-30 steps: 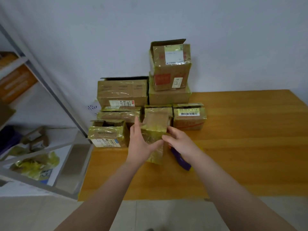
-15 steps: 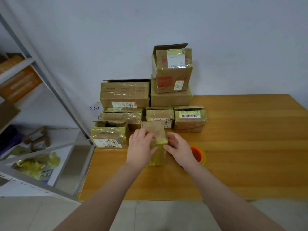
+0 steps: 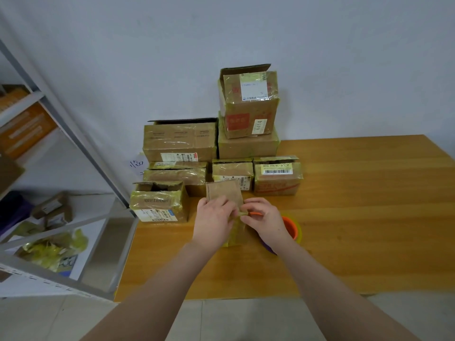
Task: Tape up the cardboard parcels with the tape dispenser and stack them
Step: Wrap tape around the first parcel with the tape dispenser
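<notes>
Small parcel [image 3: 224,190], lifted a moment ago, now rests on the surface [image 3: 357,217]. Left hand [image 3: 214,217] and right hand [image 3: 263,220] grip it; flap untaped, tape dispenser [image 3: 291,226] alongside.

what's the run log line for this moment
left hand: holds small parcel | right hand: pinches its top edge | flap: standing up | tape dispenser: on table behind right hand
</notes>
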